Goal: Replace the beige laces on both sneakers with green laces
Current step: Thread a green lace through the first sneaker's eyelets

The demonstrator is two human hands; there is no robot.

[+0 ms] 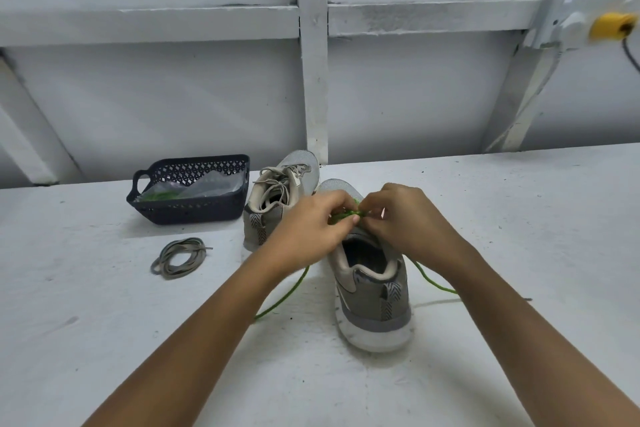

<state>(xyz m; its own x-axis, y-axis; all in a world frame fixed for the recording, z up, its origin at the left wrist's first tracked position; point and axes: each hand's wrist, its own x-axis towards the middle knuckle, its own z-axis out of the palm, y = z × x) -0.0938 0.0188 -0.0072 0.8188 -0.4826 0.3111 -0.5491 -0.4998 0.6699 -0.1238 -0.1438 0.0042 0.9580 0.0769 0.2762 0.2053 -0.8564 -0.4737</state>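
Two grey sneakers stand on the white table (104, 322), heels toward me. The near right sneaker (372, 288) carries a green lace (287, 291) whose loose ends trail off to both sides. My left hand (311, 229) and my right hand (405, 218) meet over its tongue, and each pinches the green lace at the eyelets. The eyelet rows are hidden under my fingers. The far left sneaker (277, 198) still wears its beige laces (277, 180). A coiled, removed beige lace (180, 258) lies on the table to the left.
A dark plastic basket (188, 215) at the back left holds a clear bag with more green lace inside. A white panelled wall rises right behind the table. A yellow fitting (611, 26) with a cable is fixed to the wall at the upper right.
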